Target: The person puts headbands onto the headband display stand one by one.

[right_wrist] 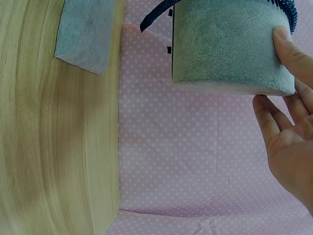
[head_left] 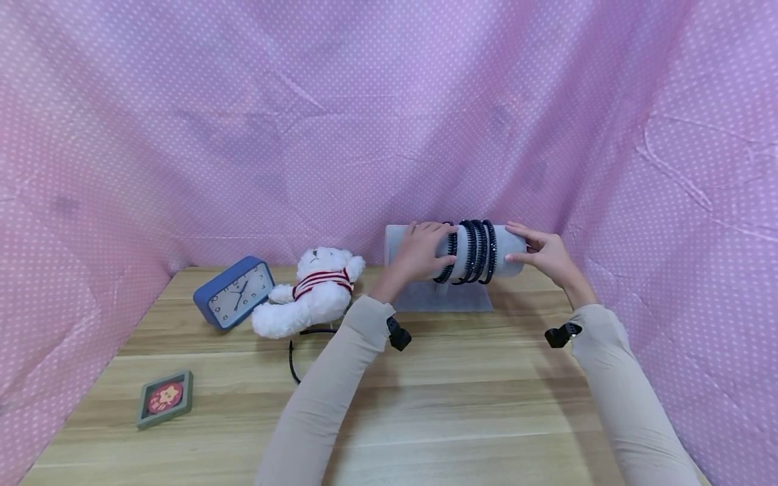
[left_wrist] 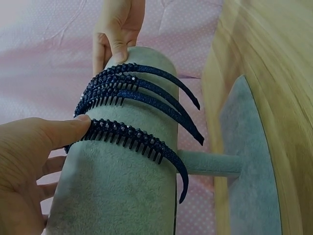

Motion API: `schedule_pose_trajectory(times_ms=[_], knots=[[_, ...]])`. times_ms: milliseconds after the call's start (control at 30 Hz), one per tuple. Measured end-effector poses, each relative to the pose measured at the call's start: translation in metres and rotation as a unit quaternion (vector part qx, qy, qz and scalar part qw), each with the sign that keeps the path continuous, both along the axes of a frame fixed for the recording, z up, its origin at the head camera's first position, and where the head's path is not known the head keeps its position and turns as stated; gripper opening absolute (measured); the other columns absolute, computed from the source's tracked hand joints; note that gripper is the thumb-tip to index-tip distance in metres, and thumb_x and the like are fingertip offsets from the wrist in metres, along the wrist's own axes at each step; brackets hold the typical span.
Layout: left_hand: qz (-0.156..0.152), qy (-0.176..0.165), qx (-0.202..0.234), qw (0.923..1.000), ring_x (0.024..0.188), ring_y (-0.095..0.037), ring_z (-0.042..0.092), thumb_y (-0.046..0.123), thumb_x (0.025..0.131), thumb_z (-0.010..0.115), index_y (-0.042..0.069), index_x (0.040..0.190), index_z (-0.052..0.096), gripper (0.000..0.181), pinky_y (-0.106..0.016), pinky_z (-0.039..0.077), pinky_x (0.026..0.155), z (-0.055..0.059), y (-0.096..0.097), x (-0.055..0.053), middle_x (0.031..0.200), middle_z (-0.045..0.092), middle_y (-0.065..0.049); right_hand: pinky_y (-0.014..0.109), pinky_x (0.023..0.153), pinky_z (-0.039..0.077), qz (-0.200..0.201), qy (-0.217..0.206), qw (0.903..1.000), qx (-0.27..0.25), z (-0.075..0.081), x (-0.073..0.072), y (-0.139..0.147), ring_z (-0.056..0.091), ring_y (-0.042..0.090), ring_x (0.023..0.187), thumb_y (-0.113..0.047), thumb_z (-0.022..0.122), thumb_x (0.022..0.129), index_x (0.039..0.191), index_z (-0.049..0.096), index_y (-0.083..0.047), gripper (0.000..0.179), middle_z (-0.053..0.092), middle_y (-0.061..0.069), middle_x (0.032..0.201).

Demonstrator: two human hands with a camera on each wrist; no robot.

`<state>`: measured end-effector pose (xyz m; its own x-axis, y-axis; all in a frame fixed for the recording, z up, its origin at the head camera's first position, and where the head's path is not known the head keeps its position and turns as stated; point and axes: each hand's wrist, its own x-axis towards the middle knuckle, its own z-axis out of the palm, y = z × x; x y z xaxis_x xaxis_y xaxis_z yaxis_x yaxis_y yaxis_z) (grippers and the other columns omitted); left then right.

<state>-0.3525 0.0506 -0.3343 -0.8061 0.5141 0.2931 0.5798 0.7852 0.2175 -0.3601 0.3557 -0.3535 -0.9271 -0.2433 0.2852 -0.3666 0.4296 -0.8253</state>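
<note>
A grey plush headband stand [head_left: 396, 236] with a horizontal roll and a flat base [left_wrist: 252, 161] stands at the back of the table. Dark beaded headbands with comb teeth sit on its roll. My left hand [head_left: 419, 251] pinches the leftmost headband [left_wrist: 122, 131], its thumb on the beaded top and its other fingers partly hidden behind the roll. Three more headbands [left_wrist: 146, 100] sit close together to the right of it. At the roll's right end, my right hand [head_left: 543, 256] grips the stand, with thumb on the side and fingers around the end [right_wrist: 293, 127].
Left of the stand, a white teddy bear [head_left: 328, 304] in a striped top lies by a blue alarm clock [head_left: 234, 293]. Another dark headband [head_left: 293, 361] lies partly under my left forearm. Front left is a small square tray [head_left: 165, 398]. Pink dotted cloth [head_left: 365, 135] encloses the table.
</note>
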Motion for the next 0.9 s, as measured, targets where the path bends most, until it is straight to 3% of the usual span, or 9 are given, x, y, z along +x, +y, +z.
schedule_pose_trajectory(times_ms=[267,567,900], knots=[[0.004,0.001,0.003,1.0,0.149,-0.023,0.039,0.046,0.1,0.063,0.026,0.155,0.042,0.062,-0.054,0.019,0.127,0.0,0.009,-0.001,0.159,0.046,0.002,0.005,0.1,0.043,-0.004,-0.002,1.0,0.0,0.0,0.0,0.002,0.043,0.026,0.146,-0.005,0.081,0.086,0.147,0.053,-0.002,0.068,0.041,0.015,0.16],[0.015,-0.002,0.005,0.9999,0.149,-0.022,0.038,0.049,0.099,0.062,0.029,0.155,0.042,0.062,-0.051,0.02,0.128,0.0,0.015,-0.005,0.158,0.046,0.003,0.006,0.096,0.045,-0.002,0.003,1.0,-0.004,0.0,0.0,0.002,0.052,0.018,0.139,-0.005,0.08,0.087,0.146,0.053,-0.002,0.066,0.042,0.015,0.16],[0.007,-0.036,0.033,0.9988,0.148,-0.022,0.04,0.048,0.098,0.065,0.029,0.156,0.042,0.065,-0.049,0.022,0.127,0.004,0.014,-0.008,0.157,0.049,0.004,0.007,0.095,0.047,-0.004,-0.002,1.0,0.0,-0.001,-0.002,0.001,0.053,0.023,0.138,-0.006,0.081,0.086,0.146,0.054,-0.002,0.066,0.042,0.015,0.159]])
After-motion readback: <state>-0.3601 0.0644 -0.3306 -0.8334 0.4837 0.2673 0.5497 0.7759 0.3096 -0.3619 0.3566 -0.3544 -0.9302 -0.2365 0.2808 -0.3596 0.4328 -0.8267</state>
